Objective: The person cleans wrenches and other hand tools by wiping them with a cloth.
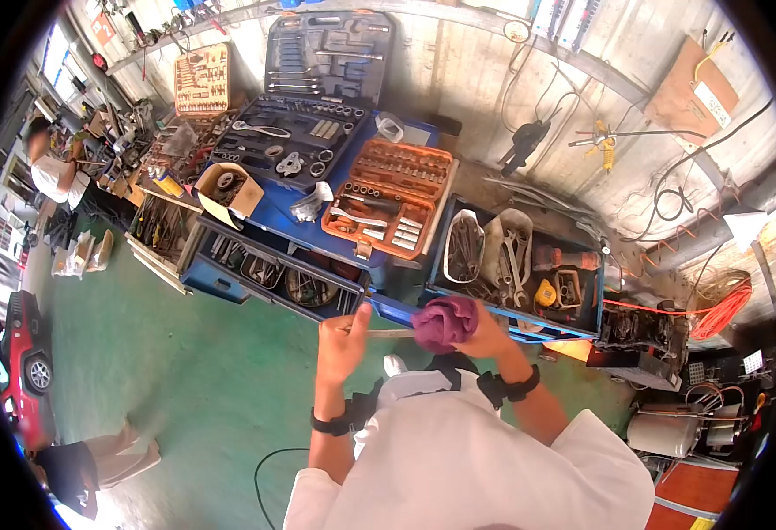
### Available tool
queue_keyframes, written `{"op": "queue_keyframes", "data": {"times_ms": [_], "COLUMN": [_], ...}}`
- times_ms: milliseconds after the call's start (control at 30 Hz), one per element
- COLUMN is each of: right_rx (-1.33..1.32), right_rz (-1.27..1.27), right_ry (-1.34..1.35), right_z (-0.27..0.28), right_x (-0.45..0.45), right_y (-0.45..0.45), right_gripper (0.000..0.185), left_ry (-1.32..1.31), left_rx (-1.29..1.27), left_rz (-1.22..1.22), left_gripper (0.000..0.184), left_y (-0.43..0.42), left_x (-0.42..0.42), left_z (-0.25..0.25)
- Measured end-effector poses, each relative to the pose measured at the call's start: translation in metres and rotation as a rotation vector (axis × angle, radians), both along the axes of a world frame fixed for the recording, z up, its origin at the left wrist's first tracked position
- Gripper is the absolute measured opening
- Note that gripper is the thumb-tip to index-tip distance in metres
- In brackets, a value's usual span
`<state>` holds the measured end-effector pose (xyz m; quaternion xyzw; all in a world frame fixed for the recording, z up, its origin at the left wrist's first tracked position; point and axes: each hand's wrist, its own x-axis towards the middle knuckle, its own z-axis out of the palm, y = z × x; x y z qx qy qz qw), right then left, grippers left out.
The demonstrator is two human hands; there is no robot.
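Observation:
My left hand (pixel 342 344) is closed around one end of a slim metal tool (pixel 390 334), thumb pointing up. Only the bare shaft between my hands shows, so its kind cannot be made out. A crumpled purple cloth (pixel 445 323) is wrapped over the other end of the shaft. Closed behind that cloth, my right hand (pixel 489 336) grips it, fingers mostly hidden. Both hands are held in front of my chest, just short of the open blue drawers.
An open drawer (pixel 313 305) of tools lies ahead. On the blue bench stand an orange socket set (pixel 366 228), a dark tool case (pixel 273 155) and a cardboard box (pixel 245 196). Wrenches (pixel 513 265) fill a tray at right. Two other people are at left.

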<state>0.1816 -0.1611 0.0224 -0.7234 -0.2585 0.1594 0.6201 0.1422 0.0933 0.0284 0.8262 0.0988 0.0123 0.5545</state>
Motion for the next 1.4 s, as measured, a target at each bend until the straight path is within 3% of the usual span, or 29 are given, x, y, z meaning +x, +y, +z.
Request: {"op": "queue_keyframes", "data": {"times_ms": [33, 133, 233, 400, 500, 567, 633, 667, 700, 800, 900, 1000, 1167, 1300, 1400], "right_rx": [0.041, -0.001, -0.084, 0.138, 0.3, 0.302, 0.374, 0.415, 0.417, 0.269, 0.128, 0.157, 0.077, -0.083, -0.059], "right_rz": [-0.067, -0.151, -0.22, -0.369, -0.514, -0.479, -0.36, -0.337, -0.332, -0.216, -0.186, -0.225, -0.256, -0.233, -0.256], "right_ry": [-0.079, -0.14, -0.09, 0.023, 0.021, 0.055, 0.094, 0.085, 0.091, -0.181, -0.142, -0.177, -0.339, -0.358, -0.167], "right_z": [-0.001, 0.012, 0.01, -0.027, -0.037, -0.016, -0.007, 0.0, 0.007, 0.014, 0.003, 0.006, 0.015, 0.002, -0.009], "right_x": [-0.004, -0.008, -0.014, -0.017, -0.001, 0.005, 0.005, 0.002, 0.003, 0.009, -0.007, -0.009, -0.01, -0.004, -0.005], "right_y": [0.006, 0.024, 0.03, 0.035, 0.036, 0.04, 0.054, 0.063, 0.066, 0.066, 0.064, 0.068, 0.062, 0.041, 0.015], "right_gripper": [0.045, 0.045, 0.047, 0.07, 0.068, 0.065, 0.06, 0.053, 0.053, 0.048, 0.046, 0.04, 0.037, 0.042, 0.04], "left_ry": [-0.066, -0.062, -0.063, -0.091, -0.09, -0.119, -0.192, -0.149, -0.191, -0.223, -0.16, -0.235, -0.203, -0.38, -0.464], "left_rx": [-0.132, -0.157, -0.044, -0.069, -0.392, -0.405, -0.596, -0.595, -0.36, -0.432, -0.597, -0.427, -0.389, -0.465, -0.564], "left_rz": [0.084, 0.131, 0.112, 0.081, -0.018, -0.081, -0.157, -0.102, -0.05, 0.013, 0.093, 0.096, 0.107, 0.252, 0.38], "left_gripper": [0.061, 0.059, 0.058, 0.055, 0.04, 0.037, 0.031, 0.022, 0.021, 0.024, 0.027, 0.03, 0.031, 0.032, 0.032], "left_y": [-0.002, 0.0, -0.003, 0.002, 0.008, -0.002, -0.027, -0.038, -0.038, -0.038, -0.038, -0.033, -0.033, -0.028, 0.006], "left_x": [0.0, -0.001, -0.002, -0.001, -0.003, -0.006, -0.007, -0.006, -0.001, 0.001, 0.002, 0.0, -0.007, -0.002, 0.0], "left_z": [-0.003, 0.001, 0.005, 0.011, 0.016, 0.011, 0.007, 0.004, -0.006, -0.021, -0.02, -0.009, 0.001, -0.003, 0.016]}}
